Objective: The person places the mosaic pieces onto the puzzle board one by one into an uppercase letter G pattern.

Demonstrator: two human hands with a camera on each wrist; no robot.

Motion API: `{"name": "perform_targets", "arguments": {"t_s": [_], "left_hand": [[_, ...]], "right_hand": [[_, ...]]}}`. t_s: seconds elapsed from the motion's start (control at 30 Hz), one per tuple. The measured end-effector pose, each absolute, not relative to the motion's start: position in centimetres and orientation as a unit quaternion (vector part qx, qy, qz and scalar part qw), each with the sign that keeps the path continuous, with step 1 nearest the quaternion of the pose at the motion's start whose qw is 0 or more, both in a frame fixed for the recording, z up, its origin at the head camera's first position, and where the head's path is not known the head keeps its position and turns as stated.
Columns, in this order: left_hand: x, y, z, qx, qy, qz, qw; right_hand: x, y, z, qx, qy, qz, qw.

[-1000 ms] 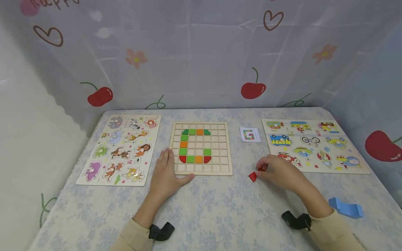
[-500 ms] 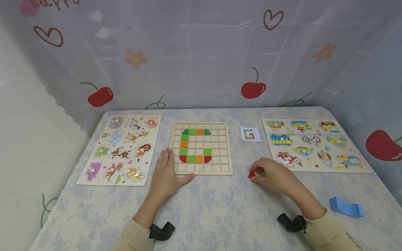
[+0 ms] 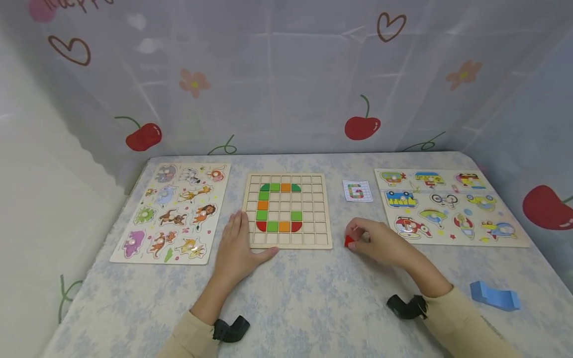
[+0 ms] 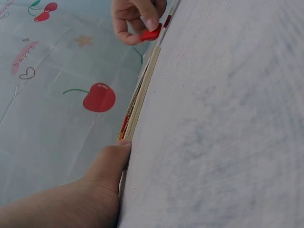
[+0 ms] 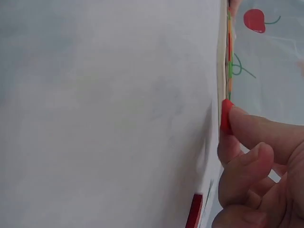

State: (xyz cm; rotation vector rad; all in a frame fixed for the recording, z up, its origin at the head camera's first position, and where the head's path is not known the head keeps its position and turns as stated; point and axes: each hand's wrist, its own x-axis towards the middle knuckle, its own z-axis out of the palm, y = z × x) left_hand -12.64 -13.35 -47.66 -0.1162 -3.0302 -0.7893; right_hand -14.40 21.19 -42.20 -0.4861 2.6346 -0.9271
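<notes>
My right hand [image 3: 378,242] pinches a small red wooden piece [image 3: 348,240] between thumb and fingertips, just right of the square grid board [image 3: 316,238]. In the right wrist view, the red piece [image 5: 226,116] shows at the thumb tip. A second, dark red piece [image 5: 194,211] lies on the table by that hand; the hand hides it in the head view. My left hand [image 3: 235,248] rests along the board's lower left corner, fingers straight, thumb at the front edge. Green, orange and red pieces form an open outline on the board.
A small pattern card [image 3: 357,191] lies right of the board. An animal puzzle board [image 3: 152,209] is at the left, a vehicle puzzle board [image 3: 452,238] at the right. A blue curved block [image 3: 494,296] sits at the right front. A printed curtain [image 3: 277,74] hangs behind the table.
My right hand has taken hold of the red piece from the table and moved left with it towards the grid board. The left hand stays where it was.
</notes>
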Motion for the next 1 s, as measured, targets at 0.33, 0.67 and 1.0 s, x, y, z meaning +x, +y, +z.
{"name": "perform_targets", "arguments": {"t_s": [0.33,0.67,1.0], "left_hand": [[-12.7,-13.4,-47.6,-0.036,-0.968,-0.249,0.002],[-12.6,-13.4,-47.6,-0.031,-0.968,-0.251,-0.006],[-12.6,-13.3,-47.3,-0.031,-0.966,-0.255,-0.009]], "right_hand": [[-18.5,15.9,-42.1,-0.16,0.907,-0.371,0.12],[-21.6,10.8,-43.1,-0.13,0.905,-0.388,0.115],[-22.2,9.1,-43.1,-0.13,0.917,-0.363,0.101]]}}
